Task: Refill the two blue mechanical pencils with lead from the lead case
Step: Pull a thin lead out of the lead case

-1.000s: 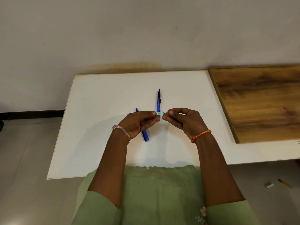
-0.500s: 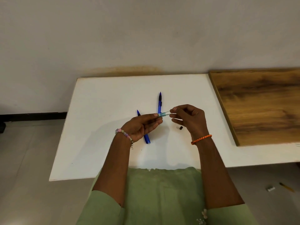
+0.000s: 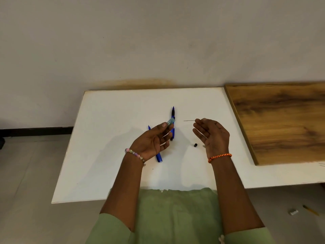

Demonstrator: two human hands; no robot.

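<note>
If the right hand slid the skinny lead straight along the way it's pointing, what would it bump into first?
The lead in the right hand points toward the lead case held in the left hand. That likely comes first, though depth is hard to judge.

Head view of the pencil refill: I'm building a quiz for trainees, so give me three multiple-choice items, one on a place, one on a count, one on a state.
1. Where does the small black cap lie?
A. on the white table, beside the right hand
B. on the wooden board
C. on the floor

2. How many blue mechanical pencils lie on the table?
A. one
B. two
C. three

3. What does the right hand hold?
A. the lead case
B. nothing
C. a thin lead pinched at its fingertips

Key: 1 A, the cap sits on the white top left of the right palm. 2 B, one pencil points away and another lies under the left hand. 3 C, the lead sticks out leftward; the lead case is in the left hand.
</note>
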